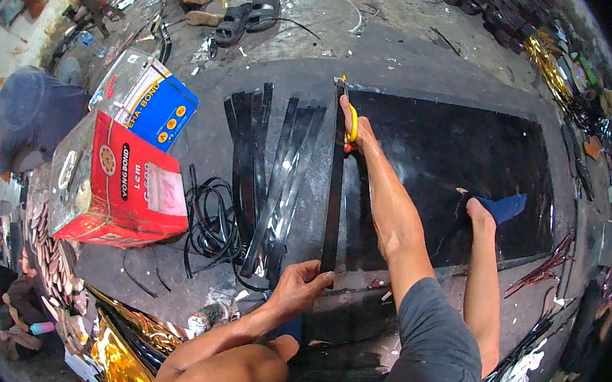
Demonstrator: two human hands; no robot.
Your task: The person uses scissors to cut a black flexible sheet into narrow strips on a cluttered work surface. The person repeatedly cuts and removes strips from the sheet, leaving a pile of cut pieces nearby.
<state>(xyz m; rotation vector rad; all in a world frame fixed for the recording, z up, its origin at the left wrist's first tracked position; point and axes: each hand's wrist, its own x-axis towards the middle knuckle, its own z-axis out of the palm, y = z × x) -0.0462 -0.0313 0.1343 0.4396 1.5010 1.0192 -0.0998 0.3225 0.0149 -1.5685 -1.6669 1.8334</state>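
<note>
A large black sheet (443,168) lies flat on the dark floor, and a long narrow black strip (333,209) runs along its left side. At the strip's near end is my left hand (299,289), thumb and fingers closed on it. My right hand (358,134) is at the far end, its fingers closed round a yellow curved-handled tool (354,124) with an orange-red part; the exact kind is unclear. Left of the strip lie several cut black strips (290,167) and a tangle of thin black cord (210,218). My socked foot (505,208) rests on the sheet.
A red carton (138,192) and a blue-and-white carton (162,101) stand at the left. Dark sandals (250,17) lie at the far side. Gold foil scraps (118,350) are at the lower left, with dark offcuts (548,269) at the right. Other people (43,104) sit at the left.
</note>
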